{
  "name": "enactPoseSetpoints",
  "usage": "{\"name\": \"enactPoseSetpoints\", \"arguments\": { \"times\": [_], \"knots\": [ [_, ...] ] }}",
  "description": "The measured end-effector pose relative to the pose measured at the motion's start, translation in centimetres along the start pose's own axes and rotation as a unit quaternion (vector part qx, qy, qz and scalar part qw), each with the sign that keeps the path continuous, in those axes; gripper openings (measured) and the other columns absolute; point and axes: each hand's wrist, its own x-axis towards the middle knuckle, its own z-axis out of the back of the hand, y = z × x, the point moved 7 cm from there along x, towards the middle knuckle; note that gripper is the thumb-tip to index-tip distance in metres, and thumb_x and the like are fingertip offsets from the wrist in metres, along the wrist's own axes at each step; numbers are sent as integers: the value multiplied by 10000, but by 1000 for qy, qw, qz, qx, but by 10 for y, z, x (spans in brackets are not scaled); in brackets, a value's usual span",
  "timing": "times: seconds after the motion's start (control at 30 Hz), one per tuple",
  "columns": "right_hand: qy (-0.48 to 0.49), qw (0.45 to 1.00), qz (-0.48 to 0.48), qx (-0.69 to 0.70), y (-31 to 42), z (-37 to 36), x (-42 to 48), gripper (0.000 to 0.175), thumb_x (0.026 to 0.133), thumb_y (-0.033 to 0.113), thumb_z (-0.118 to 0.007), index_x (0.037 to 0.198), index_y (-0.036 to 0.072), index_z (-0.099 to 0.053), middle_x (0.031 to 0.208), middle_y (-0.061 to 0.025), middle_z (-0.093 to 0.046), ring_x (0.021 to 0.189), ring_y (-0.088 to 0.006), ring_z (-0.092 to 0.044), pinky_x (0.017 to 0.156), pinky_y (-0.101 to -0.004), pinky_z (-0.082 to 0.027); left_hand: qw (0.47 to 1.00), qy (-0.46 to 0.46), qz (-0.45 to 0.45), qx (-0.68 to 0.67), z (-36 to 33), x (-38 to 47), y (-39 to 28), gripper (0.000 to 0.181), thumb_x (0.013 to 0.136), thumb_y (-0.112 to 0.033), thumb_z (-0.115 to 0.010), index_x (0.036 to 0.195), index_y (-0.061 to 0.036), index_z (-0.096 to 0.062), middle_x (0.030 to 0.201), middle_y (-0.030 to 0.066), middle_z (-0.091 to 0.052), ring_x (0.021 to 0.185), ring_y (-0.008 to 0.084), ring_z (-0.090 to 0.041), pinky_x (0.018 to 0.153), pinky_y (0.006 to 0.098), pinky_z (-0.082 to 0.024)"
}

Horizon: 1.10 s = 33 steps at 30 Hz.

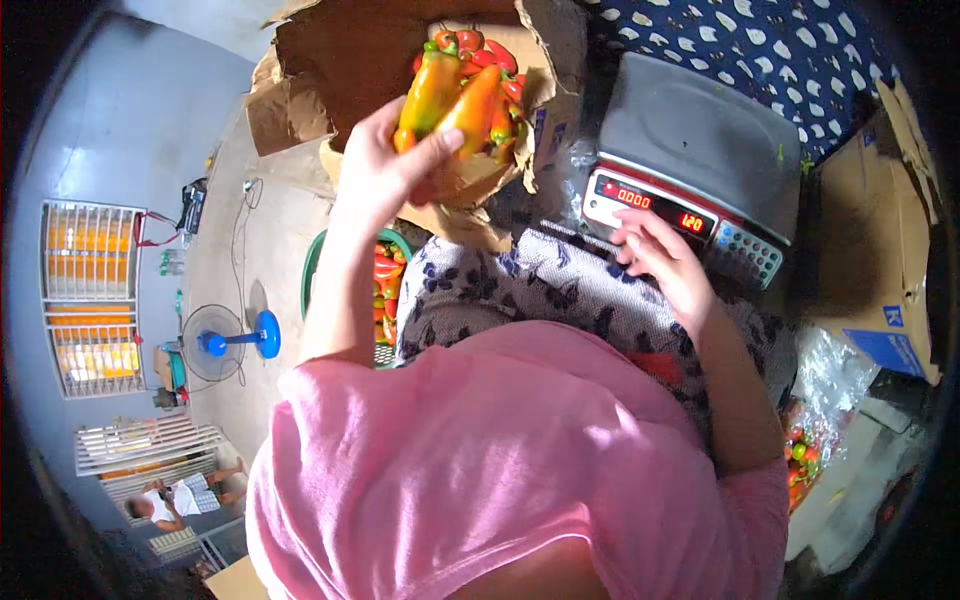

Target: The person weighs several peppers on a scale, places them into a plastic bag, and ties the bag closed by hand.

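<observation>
My left hand (397, 154) grips several yellow-orange peppers (429, 88) at the near side of an open cardboard box (345, 52). Red peppers (491, 56) show in the box just beyond them. My right hand (656, 251) is raised by the front panel of a digital scale (697, 112), its fingers loosely curled and apart, with nothing seen in them. The scale's plate bears only small scraps, and its red digits are lit. Whether the right fingertips touch the panel I cannot tell.
A green basket (309, 274) with peppers stands left of my lap. At the right are another cardboard box (862, 247), clear plastic (829, 367) and more peppers (801, 457). A blue fan (217, 343) stands on the floor at left; a person (180, 502) is farther off.
</observation>
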Motion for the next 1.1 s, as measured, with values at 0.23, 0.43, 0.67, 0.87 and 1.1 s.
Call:
{"name": "enactPoseSetpoints", "arguments": {
  "times": [0.23,0.43,0.67,0.87,1.1],
  "knots": [
    [27,962,98,253,66,-55,-59,317,959,233,-479,1238,88,-436,1129,-66,-533,914,-175,-588,717,-284,-488,984,162,-74,24,-109,-71,-42,273,835,-214,-659,978,9,-591,724,47,-589,593,95,-534,543,240,-419],
    [40,929,178,322,72,-16,-93,355,981,193,-384,1300,39,-364,1168,-127,-510,914,-200,-563,700,-306,-478,943,206,-41,-257,-139,-77,-51,326,929,-267,-516,1127,-9,-514,913,55,-597,580,63,-521,548,182,-423],
    [19,926,220,307,77,7,-115,315,958,176,-466,1236,29,-450,1048,-88,-576,823,-141,-575,652,-286,-500,875,266,86,-396,-167,-78,-51,502,945,-439,-399,1126,20,-493,895,78,-559,509,96,-460,504,212,-380],
    [-213,959,186,-9,37,114,-158,476,839,249,-639,1221,21,-468,936,-94,-630,763,-125,-606,651,-267,-503,848,276,78,-445,-161,-75,-25,472,919,-445,-454,1122,-19,-466,858,42,-482,461,71,-389,435,209,-303],
    [-381,668,-238,-593,-25,274,-398,320,713,134,-705,954,-4,-546,913,-183,-620,815,-336,-595,753,-373,-475,837,292,114,-448,-182,-64,-6,371,951,-353,-428,1132,-29,-423,861,58,-453,464,87,-361,441,210,-306]
  ]
}}
